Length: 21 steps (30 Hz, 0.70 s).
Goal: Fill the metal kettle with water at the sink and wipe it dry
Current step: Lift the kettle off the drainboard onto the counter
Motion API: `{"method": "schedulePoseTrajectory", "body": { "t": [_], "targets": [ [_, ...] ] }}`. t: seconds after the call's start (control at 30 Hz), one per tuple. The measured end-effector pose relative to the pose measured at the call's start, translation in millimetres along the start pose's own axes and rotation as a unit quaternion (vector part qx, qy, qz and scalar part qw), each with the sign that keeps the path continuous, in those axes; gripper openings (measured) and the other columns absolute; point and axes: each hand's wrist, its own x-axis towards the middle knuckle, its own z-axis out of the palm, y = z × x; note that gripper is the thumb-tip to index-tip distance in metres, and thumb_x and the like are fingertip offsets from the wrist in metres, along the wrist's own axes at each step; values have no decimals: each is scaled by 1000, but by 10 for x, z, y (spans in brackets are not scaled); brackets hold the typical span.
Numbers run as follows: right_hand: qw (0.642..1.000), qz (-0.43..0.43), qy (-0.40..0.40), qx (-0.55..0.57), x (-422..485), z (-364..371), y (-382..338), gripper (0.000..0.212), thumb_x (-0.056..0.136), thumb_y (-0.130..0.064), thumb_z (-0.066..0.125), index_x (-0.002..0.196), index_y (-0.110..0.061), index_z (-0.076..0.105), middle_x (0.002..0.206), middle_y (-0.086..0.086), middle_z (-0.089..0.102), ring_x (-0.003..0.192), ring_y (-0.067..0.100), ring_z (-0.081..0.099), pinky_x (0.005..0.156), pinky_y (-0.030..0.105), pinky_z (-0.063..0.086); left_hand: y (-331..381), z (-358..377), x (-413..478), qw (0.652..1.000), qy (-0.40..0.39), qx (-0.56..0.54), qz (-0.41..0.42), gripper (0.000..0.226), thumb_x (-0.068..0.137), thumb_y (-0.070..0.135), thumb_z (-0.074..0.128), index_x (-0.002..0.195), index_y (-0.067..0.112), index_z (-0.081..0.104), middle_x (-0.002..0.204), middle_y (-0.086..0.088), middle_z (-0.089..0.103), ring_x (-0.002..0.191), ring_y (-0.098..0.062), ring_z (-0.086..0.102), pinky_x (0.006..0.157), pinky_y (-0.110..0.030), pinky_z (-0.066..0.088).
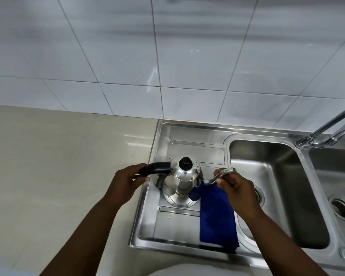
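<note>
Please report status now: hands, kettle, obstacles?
Left hand on black handle, right hand pinching spout. Kettle upright on drainboard. Blue cloth beside it.

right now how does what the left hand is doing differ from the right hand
The left hand wraps the kettle's black handle; the right hand pinches its thin metal spout with the fingertips. The left hand is over the counter edge, while the right is over the blue cloth beside the sink basin. Both are bare and touch the same kettle, which stands upright on the drainboard.
</note>
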Motion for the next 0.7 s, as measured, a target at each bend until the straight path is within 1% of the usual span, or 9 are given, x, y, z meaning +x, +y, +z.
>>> {"method": "schedulePoseTrajectory", "body": {
  "t": [0.03, 0.1, 0.17, 0.27, 0.33, 0.4, 0.47, 0.6, 0.7],
  "targets": [
    [1000, -6, 2, -7, 3, -8, -19, 32, 85, 4, 69, 86, -28, 73, 98, -25, 76, 100, 8, 72, 95, 31, 56, 7, 10, 5, 1000, -5, 1, 0, 54, 80, 15, 75, 100, 62, 56, 99, 16, 70, 96, -3, 65, 90, -22, 52],
    [999, -28, 3, -24, -9, 1, -83, 33, 84, 4, 69, 86, -28, 72, 98, -25, 75, 100, 9, 72, 95, 27, 55, -1, 3, -4, 1000, 2, -3, 4, 52, 81, 15, 74, 100, 59, 55, 97, 10, 70, 95, -7, 65, 90, -24, 52],
    [998, -40, 0, -38, -29, -26, -135, 32, 84, 2, 70, 86, -30, 72, 99, -26, 75, 99, 7, 72, 94, 25, 55, 21, -5, -2, 1000, 8, -18, 5, 48, 82, 14, 73, 102, 55, 56, 96, 11, 70, 95, -7, 66, 89, -23, 51],
    [996, -64, -23, -63, -10, 13, -245, 25, 83, -2, 72, 90, -26, 74, 106, -24, 73, 99, 4, 72, 95, 29, 55, 24, -151, -7, 999, 22, -30, 6, 53, 82, 12, 72, 95, 60, 57, 100, 20, 65, 96, -1, 63, 83, -8, 46],
    [995, -74, -45, -58, 33, 115, -326, 22, 82, 0, 73, 91, -20, 75, 108, -19, 74, 100, 6, 72, 97, 36, 56, -10, -313, -30, 999, 27, -41, -4, 46, 82, 10, 72, 98, 52, 61, 97, 14, 67, 97, -4, 64, 85, -14, 50],
    [995, -70, -63, -27, 60, 254, -417, 22, 81, 4, 72, 88, -17, 75, 104, -16, 76, 99, 7, 72, 96, 39, 56, -62, -481, -56, 998, 28, -44, -23, 33, 82, 10, 72, 106, 31, 66, 92, 6, 69, 96, -10, 65, 87, -26, 54],
    [993, -82, -85, -24, 92, 445, -501, 21, 81, 4, 72, 90, -15, 75, 104, -14, 76, 98, 7, 72, 95, 40, 57, -136, -684, -86, 998, 38, -42, -38, 30, 82, 9, 71, 109, 22, 67, 91, 2, 68, 92, -12, 65, 85, -29, 54],
    [987, -97, -123, -24, 192, 873, -638, 18, 82, -1, 74, 91, -16, 75, 105, -11, 76, 99, 9, 72, 95, 41, 56, -362, -1086, -130, 996, 51, -32, -58, 30, 82, 4, 69, 96, 31, 64, 82, 7, 64, 85, -10, 62, 81, -28, 50],
    [983, -95, -151, -32, 248, 1224, -688, 20, 82, -7, 76, 95, -22, 75, 98, -5, 78, 97, 13, 73, 91, 39, 58, -572, -1339, -171, 995, 76, -6, -72, 35, 82, 1, 67, 94, 33, 63, 79, 11, 62, 82, -9, 58, 85, -36, 51]
  ]
}}
